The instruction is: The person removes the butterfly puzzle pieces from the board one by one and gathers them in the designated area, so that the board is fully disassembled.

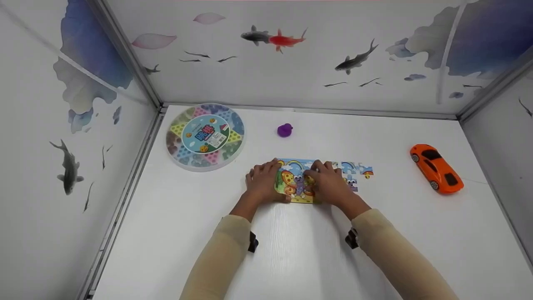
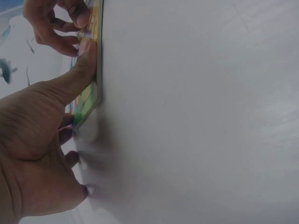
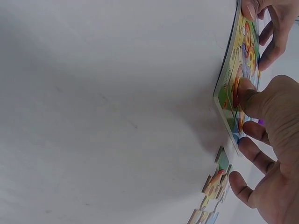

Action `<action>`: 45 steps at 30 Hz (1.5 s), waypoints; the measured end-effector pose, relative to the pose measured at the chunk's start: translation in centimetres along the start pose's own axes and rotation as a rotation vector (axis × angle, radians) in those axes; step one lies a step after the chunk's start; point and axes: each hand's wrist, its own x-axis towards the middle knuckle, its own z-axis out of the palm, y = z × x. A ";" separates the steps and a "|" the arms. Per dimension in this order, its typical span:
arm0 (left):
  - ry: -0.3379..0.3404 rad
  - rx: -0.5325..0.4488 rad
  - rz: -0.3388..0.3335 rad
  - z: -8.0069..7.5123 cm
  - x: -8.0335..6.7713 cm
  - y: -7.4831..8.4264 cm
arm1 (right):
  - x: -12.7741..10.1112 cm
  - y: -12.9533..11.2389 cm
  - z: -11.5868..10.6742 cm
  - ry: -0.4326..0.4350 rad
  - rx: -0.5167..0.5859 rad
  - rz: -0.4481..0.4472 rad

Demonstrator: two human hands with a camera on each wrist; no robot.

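A jigsaw puzzle board with a bright cartoon picture lies on the white table, between both hands. The left hand rests on its left end; in the left wrist view the straight thumb presses the near edge while the other fingers spread beyond the far side. Over the right part of the picture lies the right hand. Its thumb presses on the printed surface in the right wrist view, the other fingers loosely bent around the board's right end. Loose puzzle pieces lie beside this hand, partly covered by it.
A round, flat game box with a colourful lid lies at the back left. Behind the board sits a small purple toy. An orange toy car is at the right. Printed wall panels enclose the table's back and sides.
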 end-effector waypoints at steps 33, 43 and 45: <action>0.003 -0.021 0.021 0.3 0.2 -0.4 | 0.9 -0.8 -0.6 -0.067 -0.017 0.037; 0.026 -0.027 0.050 -0.5 -0.8 0.0 | 0.8 -0.9 -0.5 -0.061 -0.050 0.042; 0.030 -0.025 0.050 -0.4 -0.9 0.0 | 0.9 -0.9 -0.5 -0.064 -0.050 0.049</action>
